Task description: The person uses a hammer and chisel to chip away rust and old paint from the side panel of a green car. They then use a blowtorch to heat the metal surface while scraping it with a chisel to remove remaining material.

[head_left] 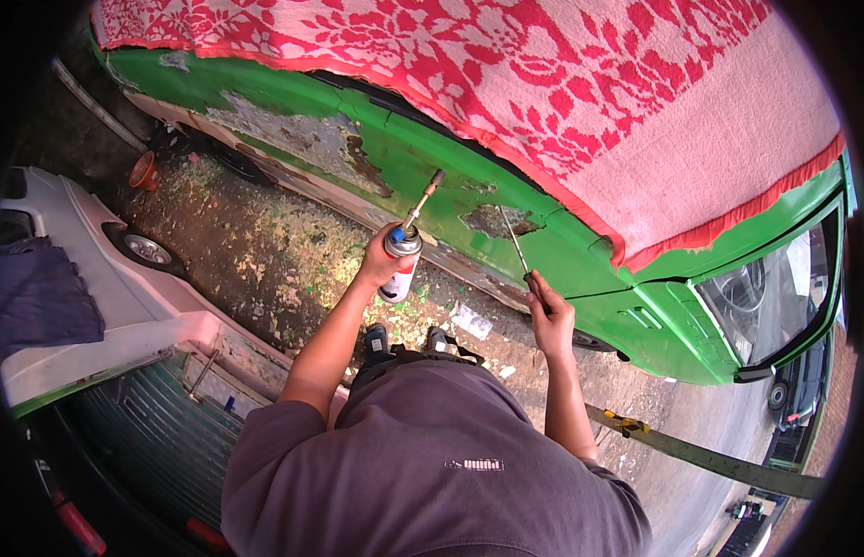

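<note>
My left hand is wrapped round a gas torch, a canister with a metal nozzle that points up and toward the green car. No flame shows at the nozzle. In my right hand is a thin scraper with a dark handle; its tip meets a bare grey patch on the side of the green car. Around that patch the green paint has a ragged edge. Farther left along the body, a larger patch is stripped to grey and brown.
A red and pink patterned blanket covers the car's top. Paint flakes litter the ground by my feet. A pale car stands close on the left, an orange cone beyond it. A metal bar crosses at the right.
</note>
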### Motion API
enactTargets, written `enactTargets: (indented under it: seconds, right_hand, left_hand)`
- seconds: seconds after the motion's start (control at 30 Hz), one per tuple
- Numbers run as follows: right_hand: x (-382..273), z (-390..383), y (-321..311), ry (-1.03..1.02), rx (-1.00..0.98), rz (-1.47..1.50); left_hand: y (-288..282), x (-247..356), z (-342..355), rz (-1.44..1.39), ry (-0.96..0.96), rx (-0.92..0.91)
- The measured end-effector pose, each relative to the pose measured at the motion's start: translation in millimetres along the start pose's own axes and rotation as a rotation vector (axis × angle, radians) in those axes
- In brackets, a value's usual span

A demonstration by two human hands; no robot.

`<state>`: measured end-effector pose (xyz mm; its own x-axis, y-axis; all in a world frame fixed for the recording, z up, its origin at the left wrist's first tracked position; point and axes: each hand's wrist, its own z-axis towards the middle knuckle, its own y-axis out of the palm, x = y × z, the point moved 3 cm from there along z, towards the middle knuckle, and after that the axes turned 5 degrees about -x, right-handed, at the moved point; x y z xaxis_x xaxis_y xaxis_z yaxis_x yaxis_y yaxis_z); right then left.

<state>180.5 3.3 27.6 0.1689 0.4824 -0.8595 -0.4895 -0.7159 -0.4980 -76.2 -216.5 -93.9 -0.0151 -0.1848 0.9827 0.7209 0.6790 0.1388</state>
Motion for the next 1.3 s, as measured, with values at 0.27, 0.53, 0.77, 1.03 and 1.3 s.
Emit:
enactTargets:
  seconds: [0.27,0.53,0.77,1.03,1.3]
  right_hand:
    - [1,-1,-1,0.022,-0.008,0.006]
    - [3,-1,-1,0.038,-0.003,-0.003]
    - [-1,-3,-1,0.048,-0.003,0.004]
    - [-7,-1,3,0.05,-0.006,0.026]
    - [-8,0,5,0.045,-0.011,0.024]
  left_hand:
    - [3,4,0,-0.031,-0.008,-0.012]
    - [9,-1,0,-0.029,-0.01,-0.034]
    - [-5,-1,1,-0.072,-0.005,0.008]
    - [-3,3,2,-0.055,0.007,-0.014]
    - [-13,2,2,-0.032,0.034,0.016]
